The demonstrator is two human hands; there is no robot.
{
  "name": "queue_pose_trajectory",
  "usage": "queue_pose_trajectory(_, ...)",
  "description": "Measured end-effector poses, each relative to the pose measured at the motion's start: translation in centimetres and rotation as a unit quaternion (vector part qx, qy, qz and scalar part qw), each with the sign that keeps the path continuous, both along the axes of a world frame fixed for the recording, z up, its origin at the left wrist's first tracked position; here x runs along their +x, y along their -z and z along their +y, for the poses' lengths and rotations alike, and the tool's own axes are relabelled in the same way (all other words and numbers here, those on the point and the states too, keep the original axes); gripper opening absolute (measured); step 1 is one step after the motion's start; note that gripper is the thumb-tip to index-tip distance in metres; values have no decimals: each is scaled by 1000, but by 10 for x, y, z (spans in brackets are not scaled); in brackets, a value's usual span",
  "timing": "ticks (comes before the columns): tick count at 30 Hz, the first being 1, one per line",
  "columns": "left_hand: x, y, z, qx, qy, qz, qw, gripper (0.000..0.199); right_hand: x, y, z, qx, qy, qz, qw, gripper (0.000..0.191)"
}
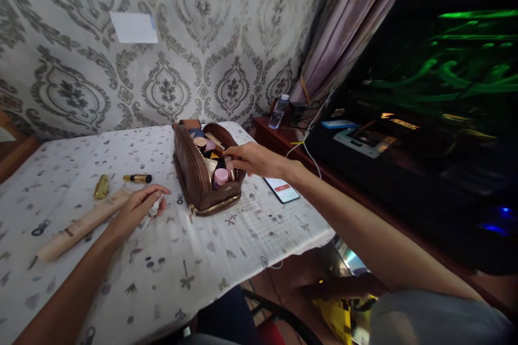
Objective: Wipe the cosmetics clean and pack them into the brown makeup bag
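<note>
A brown zippered bag lies open on the patterned white cloth, filled with several cosmetics, among them a pink-lidded jar. My right hand reaches over the bag's right side, its fingertips down among the contents; what they hold, if anything, is hidden. To the left of the bag, my left hand rests near the cloth with its fingers curled around something white and crumpled. Beside it lie a long beige tube, a gold cylinder and a black and gold tube.
A phone with a lit screen lies right of the bag, under my right forearm. Further right, a clear bottle stands on a reddish-brown surface near cables and a dark computer case with green lights. Patterned wallpaper rises behind.
</note>
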State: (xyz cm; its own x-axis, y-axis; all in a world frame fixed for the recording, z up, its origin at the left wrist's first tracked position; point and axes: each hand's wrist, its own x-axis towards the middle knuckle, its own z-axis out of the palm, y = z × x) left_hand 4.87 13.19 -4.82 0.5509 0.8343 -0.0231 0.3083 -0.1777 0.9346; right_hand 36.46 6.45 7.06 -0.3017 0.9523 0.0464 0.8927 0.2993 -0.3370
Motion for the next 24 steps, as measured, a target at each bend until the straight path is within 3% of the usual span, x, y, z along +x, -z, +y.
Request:
queue_pose_trajectory(4,3,-5,-3,1,7,3,1000,45,0,-5,7,-15,-40,-30,999,26)
queue_pose_trajectory(8,2,-5,-2,9,14,14,1000,45,5,-5,16,-15,-92,-33,995,37)
queue_pose_trajectory(14,0,-2,1,30,33,19,999,43,12,-1,19,-24,-54,-29,998,20)
queue_pose_trajectory(20,3,-1,-2,15,52,20,998,43,7,-2,15,-9,-42,-30,999,24)
queue_pose_trajectory(24,2,3,-1,15,62,28,998,45,9,-10,8,-58,-26,68,996,13)
